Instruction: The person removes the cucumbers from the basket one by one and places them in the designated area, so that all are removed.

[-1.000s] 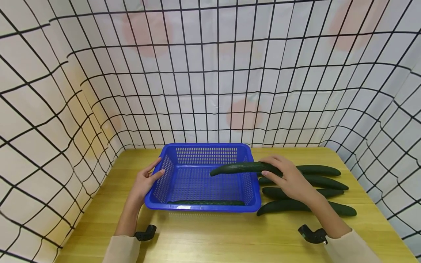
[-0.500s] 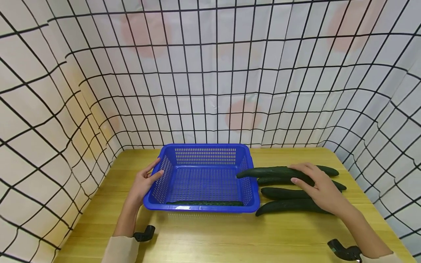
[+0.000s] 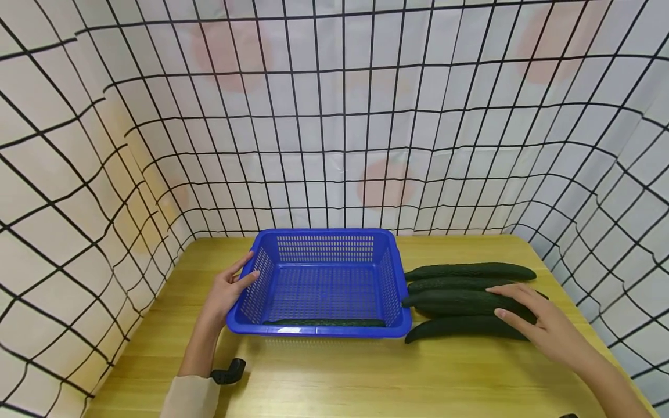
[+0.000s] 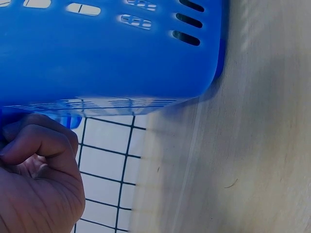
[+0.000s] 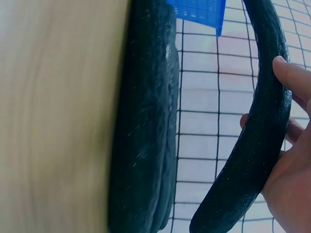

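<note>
My left hand [image 3: 228,292] grips the left rim of a blue plastic basket [image 3: 326,331], thumb over the edge; in the left wrist view its fingers [image 4: 46,138] are curled by the basket wall. One dark green cucumber [image 3: 324,323] lies inside along the near wall. My right hand [image 3: 543,322] holds another cucumber [image 5: 265,121] between thumb and fingers. The right wrist view shows this one raised apart from the cucumbers [image 5: 141,126] on the table. From the head it overlaps the row, its tip near the basket's right rim.
More cucumbers lie in a row right of the basket, one at the back [image 3: 473,270] and one in front [image 3: 465,327]. Wooden tabletop [image 3: 334,377] extends toward me. A white wall with black grid lines [image 3: 334,133] surrounds the table's back and sides.
My right hand has carried its cucumber from over the basket to the right and nearer to me, over the row. The left hand has stayed on the basket rim.
</note>
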`<state>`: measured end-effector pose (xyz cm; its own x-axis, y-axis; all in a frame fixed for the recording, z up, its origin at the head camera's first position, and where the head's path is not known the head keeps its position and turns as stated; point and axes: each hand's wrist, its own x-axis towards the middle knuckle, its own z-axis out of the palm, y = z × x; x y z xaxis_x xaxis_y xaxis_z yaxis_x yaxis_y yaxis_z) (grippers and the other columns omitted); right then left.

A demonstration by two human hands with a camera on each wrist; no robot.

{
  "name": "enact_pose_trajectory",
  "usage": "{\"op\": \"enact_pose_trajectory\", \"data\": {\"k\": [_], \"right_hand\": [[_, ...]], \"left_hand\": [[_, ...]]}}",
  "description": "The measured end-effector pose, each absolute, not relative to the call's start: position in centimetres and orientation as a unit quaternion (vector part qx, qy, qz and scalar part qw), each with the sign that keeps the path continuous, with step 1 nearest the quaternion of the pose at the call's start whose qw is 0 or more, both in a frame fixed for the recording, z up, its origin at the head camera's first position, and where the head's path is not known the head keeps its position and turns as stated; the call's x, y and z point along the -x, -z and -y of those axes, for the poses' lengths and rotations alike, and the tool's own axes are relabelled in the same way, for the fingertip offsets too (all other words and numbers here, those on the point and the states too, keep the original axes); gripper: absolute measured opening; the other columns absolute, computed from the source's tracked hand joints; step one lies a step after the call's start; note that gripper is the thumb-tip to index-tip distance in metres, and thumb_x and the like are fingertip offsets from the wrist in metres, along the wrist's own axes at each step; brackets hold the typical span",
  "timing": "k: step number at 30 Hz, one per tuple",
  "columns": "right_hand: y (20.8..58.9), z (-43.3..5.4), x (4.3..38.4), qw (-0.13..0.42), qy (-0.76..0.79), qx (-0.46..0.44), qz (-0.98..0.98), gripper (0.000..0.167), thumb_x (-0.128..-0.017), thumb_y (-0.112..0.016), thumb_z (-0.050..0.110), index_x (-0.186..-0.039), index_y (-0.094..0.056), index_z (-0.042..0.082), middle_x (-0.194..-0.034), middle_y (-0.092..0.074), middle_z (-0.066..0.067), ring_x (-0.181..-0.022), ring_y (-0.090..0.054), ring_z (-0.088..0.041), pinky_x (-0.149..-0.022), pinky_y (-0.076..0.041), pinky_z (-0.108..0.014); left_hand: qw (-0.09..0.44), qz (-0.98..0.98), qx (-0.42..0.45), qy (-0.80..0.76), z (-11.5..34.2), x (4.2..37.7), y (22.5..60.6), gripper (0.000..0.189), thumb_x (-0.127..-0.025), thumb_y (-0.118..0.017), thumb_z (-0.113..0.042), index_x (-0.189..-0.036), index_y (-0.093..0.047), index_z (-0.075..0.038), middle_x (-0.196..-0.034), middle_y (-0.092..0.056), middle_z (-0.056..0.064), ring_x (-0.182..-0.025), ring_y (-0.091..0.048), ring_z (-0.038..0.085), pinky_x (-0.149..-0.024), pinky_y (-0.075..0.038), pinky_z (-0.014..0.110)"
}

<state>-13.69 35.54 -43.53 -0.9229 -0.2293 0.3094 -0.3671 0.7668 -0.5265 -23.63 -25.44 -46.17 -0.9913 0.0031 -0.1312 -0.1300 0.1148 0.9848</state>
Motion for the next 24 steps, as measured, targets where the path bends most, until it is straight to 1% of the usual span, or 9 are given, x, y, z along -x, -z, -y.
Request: {"op": "enact_pose_trajectory", "data": {"k": [2, 3, 6, 9, 11, 13, 16, 19, 24], "right_hand": [[43.8, -36.1, 13.2, 0.108, -0.301, -0.154, 0.935, 0.046, -0.099, -0.070, 0.018, -0.141, -0.060, 0.033, -0.137, -0.060, 0.001, -0.122, -0.036, 0.022, -0.086, -0.036, -0.004], [44.0, -36.4, 13.0, 0.105, -0.300, -0.155, 0.935, 0.045, -0.099, -0.070, 0.018, -0.141, -0.060, 0.033, -0.137, -0.060, 0.003, -0.122, -0.036, 0.022, -0.086, -0.036, -0.004], [44.6, -37.2, 12.4, 0.102, -0.301, -0.156, 0.935, 0.045, -0.099, -0.070, 0.017, -0.141, -0.060, 0.031, -0.136, -0.057, 0.016, -0.121, -0.036, 0.023, -0.085, -0.035, -0.002], [45.4, -37.8, 12.0, 0.097, -0.300, -0.163, 0.935, 0.045, -0.099, -0.070, 0.016, -0.141, -0.061, 0.028, -0.134, -0.053, 0.026, -0.122, -0.035, 0.023, -0.089, -0.031, -0.001], [46.0, -37.9, 11.7, 0.095, -0.300, -0.170, 0.934, 0.044, -0.098, -0.071, 0.015, -0.140, -0.061, 0.027, -0.133, -0.054, 0.025, -0.122, -0.036, 0.022, -0.091, -0.028, 0.001], [46.7, -38.0, 11.6, 0.095, -0.300, -0.179, 0.932, 0.044, -0.098, -0.072, 0.013, -0.139, -0.062, 0.026, -0.132, -0.056, 0.020, -0.122, -0.038, 0.021, -0.093, -0.028, 0.001], [47.6, -37.9, 11.5, 0.101, -0.291, -0.189, 0.932, 0.045, -0.096, -0.074, 0.012, -0.137, -0.064, 0.027, -0.132, -0.060, 0.012, -0.121, -0.040, 0.019, -0.091, -0.032, 0.001], [48.5, -37.8, 11.5, 0.111, -0.271, -0.197, 0.936, 0.045, -0.094, -0.076, 0.013, -0.135, -0.066, 0.029, -0.130, -0.062, 0.008, -0.119, -0.041, 0.018, -0.088, -0.036, -0.002], [49.5, -37.6, 11.8, 0.120, -0.243, -0.209, 0.940, 0.044, -0.091, -0.079, 0.015, -0.131, -0.068, 0.030, -0.125, -0.064, 0.008, -0.114, -0.048, 0.012, -0.082, -0.050, -0.018]], "left_hand": [[0.052, -0.744, 0.040, -0.665, 25.3, 23.6, 46.2, 0.067, -0.099, -0.071, -0.034, -0.159, -0.041, -0.033, -0.140, -0.059, 0.031, -0.091, -0.077, 0.031, -0.075, -0.065, 0.044], [0.052, -0.743, 0.039, -0.666, 25.3, 23.6, 46.3, 0.067, -0.099, -0.071, -0.034, -0.159, -0.041, -0.033, -0.141, -0.059, 0.031, -0.091, -0.077, 0.031, -0.075, -0.065, 0.044], [0.051, -0.745, 0.039, -0.664, 25.3, 23.6, 46.4, 0.067, -0.099, -0.071, -0.035, -0.159, -0.041, -0.033, -0.140, -0.059, 0.031, -0.091, -0.077, 0.031, -0.075, -0.065, 0.044], [0.050, -0.748, 0.040, -0.661, 25.4, 23.7, 46.4, 0.067, -0.099, -0.070, -0.036, -0.159, -0.041, -0.033, -0.139, -0.060, 0.031, -0.091, -0.077, 0.031, -0.075, -0.065, 0.045], [0.050, -0.750, 0.041, -0.659, 25.4, 23.7, 46.3, 0.067, -0.099, -0.070, -0.036, -0.159, -0.041, -0.033, -0.138, -0.061, 0.031, -0.091, -0.077, 0.031, -0.075, -0.065, 0.045], [0.049, -0.751, 0.043, -0.658, 25.5, 23.8, 46.2, 0.067, -0.099, -0.070, -0.036, -0.159, -0.041, -0.033, -0.137, -0.062, 0.031, -0.091, -0.077, 0.031, -0.075, -0.065, 0.045], [0.050, -0.750, 0.046, -0.658, 25.4, 23.7, 46.0, 0.067, -0.099, -0.070, -0.036, -0.159, -0.041, -0.034, -0.136, -0.062, 0.031, -0.090, -0.077, 0.031, -0.075, -0.065, 0.045], [0.051, -0.749, 0.050, -0.659, 25.4, 23.6, 45.9, 0.066, -0.099, -0.071, -0.036, -0.158, -0.041, -0.035, -0.137, -0.062, 0.030, -0.090, -0.077, 0.031, -0.075, -0.065, 0.045], [0.054, -0.742, 0.048, -0.667, 25.2, 23.5, 45.9, 0.067, -0.098, -0.071, -0.035, -0.158, -0.042, -0.034, -0.141, -0.060, 0.028, -0.091, -0.077, 0.030, -0.074, -0.065, 0.042]]}}
